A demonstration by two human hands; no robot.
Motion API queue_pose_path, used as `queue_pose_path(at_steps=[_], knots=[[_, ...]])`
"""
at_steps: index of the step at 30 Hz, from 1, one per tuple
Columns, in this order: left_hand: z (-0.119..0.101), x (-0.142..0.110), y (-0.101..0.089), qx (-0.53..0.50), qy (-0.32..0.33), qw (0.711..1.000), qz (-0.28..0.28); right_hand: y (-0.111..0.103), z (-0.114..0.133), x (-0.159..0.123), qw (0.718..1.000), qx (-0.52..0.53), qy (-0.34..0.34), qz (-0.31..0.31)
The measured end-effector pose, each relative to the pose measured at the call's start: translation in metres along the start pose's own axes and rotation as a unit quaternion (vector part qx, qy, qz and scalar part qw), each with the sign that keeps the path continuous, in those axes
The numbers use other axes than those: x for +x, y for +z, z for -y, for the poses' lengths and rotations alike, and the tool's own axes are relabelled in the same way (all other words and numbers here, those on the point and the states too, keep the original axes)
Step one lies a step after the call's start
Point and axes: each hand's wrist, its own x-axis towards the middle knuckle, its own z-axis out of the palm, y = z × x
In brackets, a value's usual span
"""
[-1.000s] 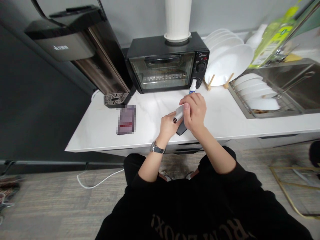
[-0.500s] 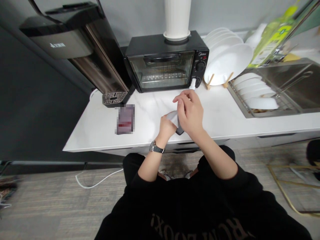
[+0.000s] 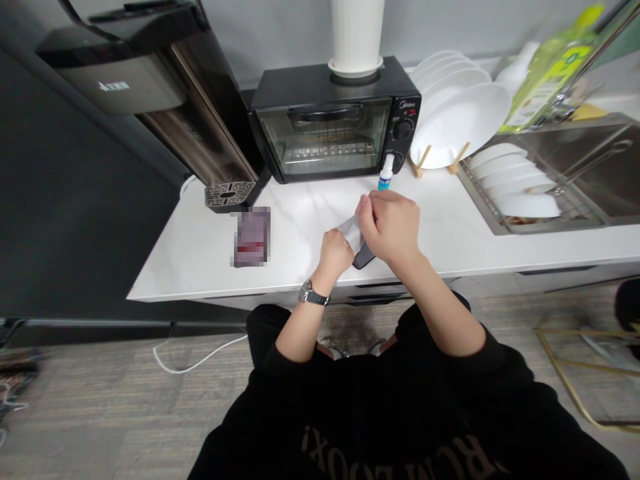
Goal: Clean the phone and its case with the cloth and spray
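My left hand [image 3: 334,255], with a watch on its wrist, grips a black phone [image 3: 364,257] together with a white cloth [image 3: 351,232]. Only the phone's lower end shows below the cloth. My right hand [image 3: 391,225] is closed over the cloth's upper part and hides much of the phone. A small spray bottle [image 3: 386,173] with a blue label stands on the counter just beyond my right fingers, apart from them.
On the white marble counter [image 3: 200,267] stand a black toaster oven [image 3: 320,130] and a blurred packet [image 3: 253,237]. White plates lean in a wooden stand [image 3: 460,120]. Bowls sit in a wire rack [image 3: 520,187] over a steel sink to the right. A dark appliance [image 3: 145,87] stands at left.
My right hand has shifted back toward me and to the right, uncovering the spray bottle it blocked half a second ago. The cloth and phone stay between my hands.
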Motion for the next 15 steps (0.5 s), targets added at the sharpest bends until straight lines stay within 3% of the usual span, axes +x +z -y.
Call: queue_pose_path(at_steps=[4,7,9,11,13,15], knots=[[0.001,0.000,0.004,0.026,-0.021,0.999,-0.011,-0.001,0.000,0.002,0.986,-0.044,-0.151,0.056],[-0.002,0.002,0.005,0.043,-0.017,0.999,0.004,0.015,-0.021,-0.006,0.969,-0.025,-0.244,0.017],[-0.005,0.003,0.003,0.056,-0.013,0.998,0.016,0.027,-0.035,-0.014,0.970,0.012,-0.228,-0.083],[-0.006,0.002,0.000,0.062,-0.006,0.998,0.015,0.034,-0.039,-0.022,0.971,0.057,-0.161,-0.168],[-0.006,0.001,-0.004,0.051,0.004,0.999,0.004,0.033,-0.030,-0.025,0.979,0.076,-0.075,-0.175],[-0.004,0.000,-0.005,0.037,0.008,0.999,-0.007,0.025,-0.014,-0.023,0.991,0.058,-0.023,-0.119]])
